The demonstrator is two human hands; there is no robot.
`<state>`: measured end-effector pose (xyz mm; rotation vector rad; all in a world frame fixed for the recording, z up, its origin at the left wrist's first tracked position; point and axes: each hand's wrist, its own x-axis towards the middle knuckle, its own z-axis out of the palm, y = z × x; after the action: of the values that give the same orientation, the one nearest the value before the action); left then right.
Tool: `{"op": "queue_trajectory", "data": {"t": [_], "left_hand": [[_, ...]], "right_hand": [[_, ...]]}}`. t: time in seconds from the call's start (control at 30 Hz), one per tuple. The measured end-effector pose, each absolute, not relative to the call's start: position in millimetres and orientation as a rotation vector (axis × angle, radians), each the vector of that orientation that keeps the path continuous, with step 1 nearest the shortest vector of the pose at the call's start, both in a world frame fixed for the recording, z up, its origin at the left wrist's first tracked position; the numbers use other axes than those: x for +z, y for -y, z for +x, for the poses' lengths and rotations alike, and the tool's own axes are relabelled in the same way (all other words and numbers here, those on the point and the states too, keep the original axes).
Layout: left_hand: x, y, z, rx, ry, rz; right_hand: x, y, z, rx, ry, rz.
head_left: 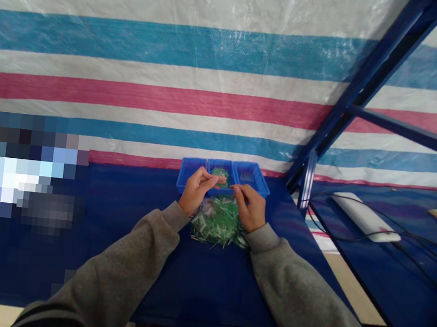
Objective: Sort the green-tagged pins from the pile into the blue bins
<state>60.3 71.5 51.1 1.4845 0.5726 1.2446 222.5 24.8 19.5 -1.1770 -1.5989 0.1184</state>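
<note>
My left hand (195, 191) is closed in a pinch, with thin pinkish-orange strips (220, 180) sticking out from its fingertips to the right. Facing it, my right hand (252, 207) also pinches, thumb against forefinger; whatever lies between those fingertips is too small to make out. Below and between both hands lies a heap of small green pieces (218, 225), partly in clear plastic, with thin pale slivers poking out. Just behind the hands stands a blue tray with three compartments (187, 166). Green pieces (221, 174) fill part of its middle compartment.
A blue table (205, 292) carries all this. Blue metal framing (341, 111) rises at the right. Beyond a gap, another blue surface holds a white power strip (367, 216) and black cables (417, 235). Striped sheeting (176, 44) hangs behind. The left side is pixelated.
</note>
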Motion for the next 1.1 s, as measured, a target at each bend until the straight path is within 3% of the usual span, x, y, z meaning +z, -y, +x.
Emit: {"op": "queue_trajectory", "data": {"t": [0.5, 1.1], "left_hand": [[54, -73, 50, 1.157, -0.793, 2.133], [45, -66, 55, 1.051, -0.788, 1.712]], "right_hand": [[21, -25, 223, 0.114, 1.623, -1.182], [23, -22, 221, 0.091, 1.618, -1.136]]}}
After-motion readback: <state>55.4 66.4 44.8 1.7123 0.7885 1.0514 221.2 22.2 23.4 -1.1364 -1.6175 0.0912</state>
